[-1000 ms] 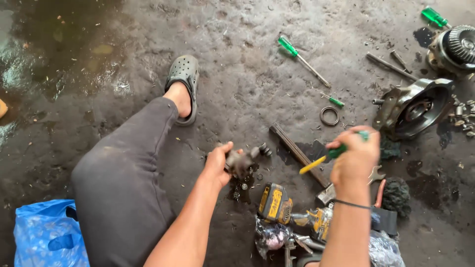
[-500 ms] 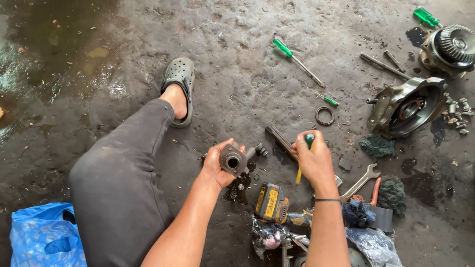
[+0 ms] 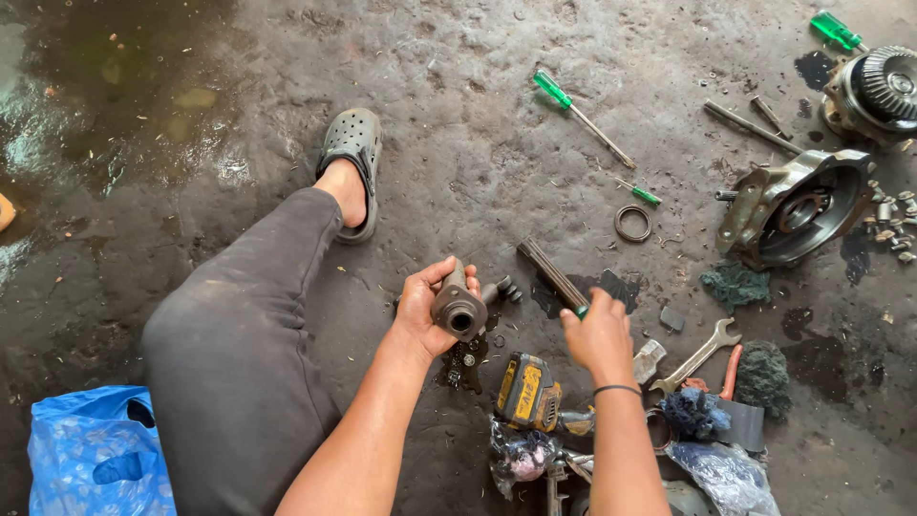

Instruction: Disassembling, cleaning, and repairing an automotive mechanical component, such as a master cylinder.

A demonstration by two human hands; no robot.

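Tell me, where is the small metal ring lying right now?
In the head view the metal ring lies flat on the concrete floor, right of centre, just below a short green-handled tool and left of the large metal housing.

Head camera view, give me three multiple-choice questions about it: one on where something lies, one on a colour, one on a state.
1. Where does the metal ring lie?
A. on the floor beyond the right hand
B. inside the blue bag
C. on the knee

2. What colour is the handle of the long screwdriver?
A. red
B. green
C. black

3. How is the left hand?
A. flat on the floor
B. empty in the air
C. closed round a dark metal cylindrical part

Answers: 1 A, the ring rests on bare concrete past the right hand. 2 B, its handle is bright green. 3 C, fingers wrap the part, its bore facing the camera.
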